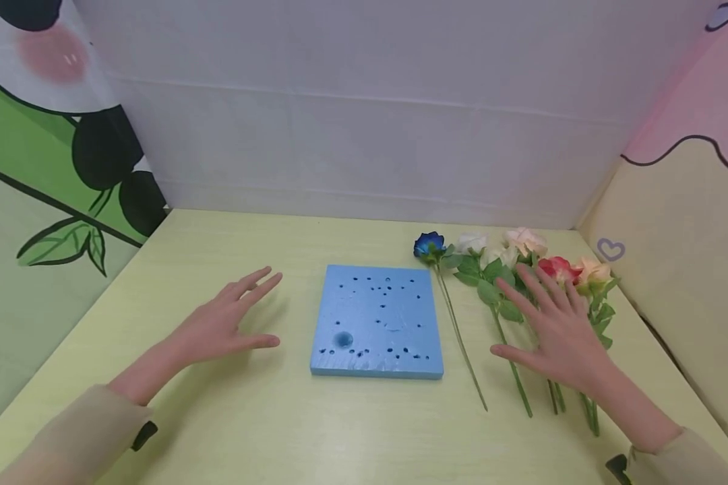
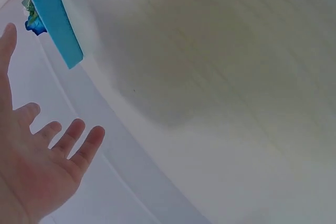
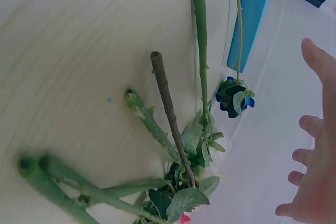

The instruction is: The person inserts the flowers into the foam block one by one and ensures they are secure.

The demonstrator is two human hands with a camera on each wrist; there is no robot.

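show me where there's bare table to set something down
Bare table lies behind the blue block toward the white backdrop, in front of it, and between it and the left hand. Right of the block is crowded: the blue rose lies close by, then the other flowers near the right hand.

On the bench, a block lies centrally; a single rose lies to its right, more roses farther right, a backdrop behind
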